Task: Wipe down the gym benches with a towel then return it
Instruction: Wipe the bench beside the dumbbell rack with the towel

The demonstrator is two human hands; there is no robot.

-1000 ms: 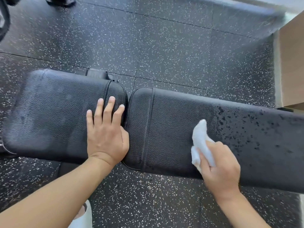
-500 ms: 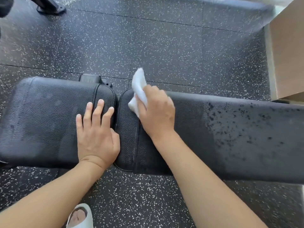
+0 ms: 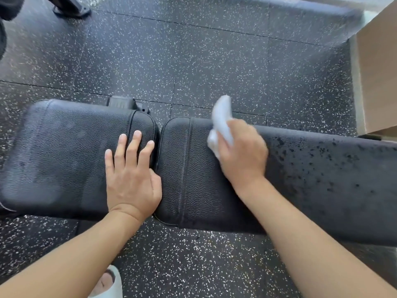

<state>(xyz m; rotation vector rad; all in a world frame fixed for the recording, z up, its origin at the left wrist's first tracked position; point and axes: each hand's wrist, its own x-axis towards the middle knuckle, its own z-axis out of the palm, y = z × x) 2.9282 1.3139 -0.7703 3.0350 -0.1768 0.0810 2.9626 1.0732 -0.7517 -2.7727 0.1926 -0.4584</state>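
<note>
A person wipes a gym bench [image 3: 193,179] midway through the job: the right hand [image 3: 242,155] grips a bunched white towel [image 3: 221,123] against the far edge of the long pad, while the left hand [image 3: 131,175] rests flat, fingers straight and slightly spread, on the short seat pad [image 3: 64,155]. The two hands sit apart, one on either side of the gap between the pads. By the look of it, the stretch of long pad nearest the gap is done, showing a clean matte surface; farther right, dark droplets [image 3: 322,168] speckle the pad and remain to be wiped. Returning the towel is not yet done. The pads are black pebbled leatherette with rounded corners and stitched seams; the floor [image 3: 214,61] is black rubber tile flecked white. The towel looks soft and crumpled.
</note>
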